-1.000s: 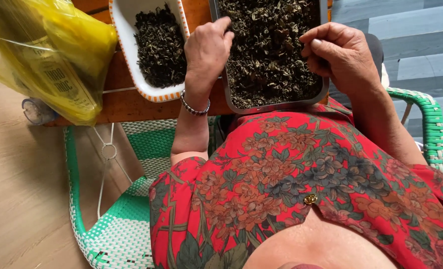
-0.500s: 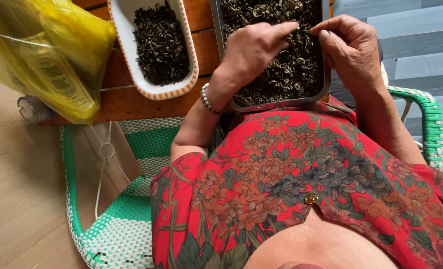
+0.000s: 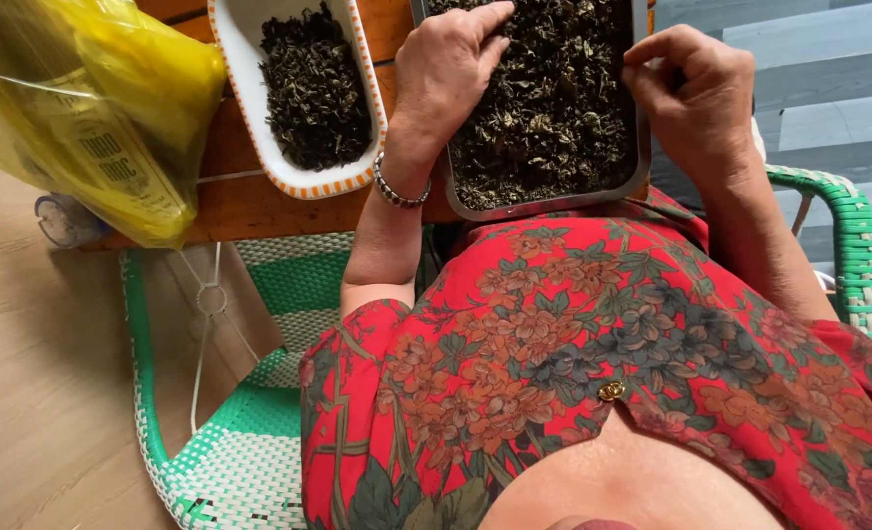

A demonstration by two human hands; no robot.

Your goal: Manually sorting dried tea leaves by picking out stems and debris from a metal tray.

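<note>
Dried dark leaves [image 3: 563,118] fill a metal tray [image 3: 544,204] at the near edge of the wooden table [image 3: 249,201], right in front of the seated person. Left hand [image 3: 446,69] lies palm-down on the leaves at the tray's left side, fingers spread flat and gripping nothing that can be seen. Right hand [image 3: 696,98] sits over the tray's right rim, fingers curled narrow with thumb against fingertips as if pinching; whether a bit of leaf is between them cannot be told. Left of the tray stands a white dish with an orange-striped rim [image 3: 303,182] holding a smaller heap of darker leaves. Farther left of the tray, a yellow plastic bag [image 3: 92,108] hangs over the table's edge.

Sorting like this seems to go best with the flat hand spreading the leaves thin, so single pieces show, while the pinching hand lifts one piece at a time. Keeping both hands low over the tray should stop crumbs from spilling onto the red floral dress [image 3: 573,373].
</note>
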